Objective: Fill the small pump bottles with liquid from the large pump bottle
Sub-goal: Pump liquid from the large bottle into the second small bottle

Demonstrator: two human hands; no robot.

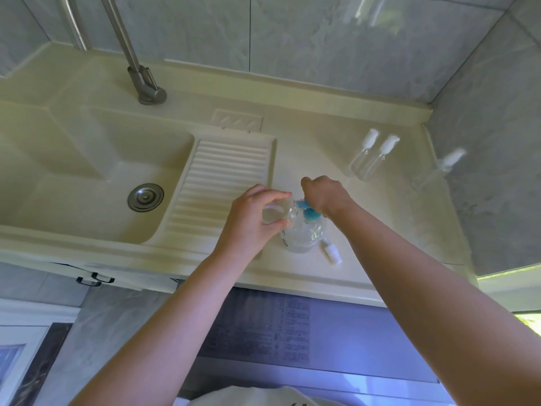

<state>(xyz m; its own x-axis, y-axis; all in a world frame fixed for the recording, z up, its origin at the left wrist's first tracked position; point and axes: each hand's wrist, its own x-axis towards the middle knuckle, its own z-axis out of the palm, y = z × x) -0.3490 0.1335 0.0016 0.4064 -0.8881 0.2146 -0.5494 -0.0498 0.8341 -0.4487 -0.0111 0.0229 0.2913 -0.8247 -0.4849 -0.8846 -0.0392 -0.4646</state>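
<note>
Pumping is the step in hand, I judge: my right hand [325,194] presses the blue pump [307,210] of the large pump bottle [301,235], near the counter's [307,159] front edge, while my left hand [251,218] grips a small open bottle [272,215] at the spout; I'd keep it aligned. A loose white pump cap [332,253] lies just right; three capped small bottles [371,155] wait farther right, and the sink [73,171] sits left.

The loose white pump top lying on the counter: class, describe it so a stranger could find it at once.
Start at the cream counter right of the ribbed drainboard. Near its front edge stands the large bottle with a blue pump, under the right hand. Just right of its base lies the white pump top, the only one lying flat with no bottle attached, unlike the capped small bottles farther back.
</note>
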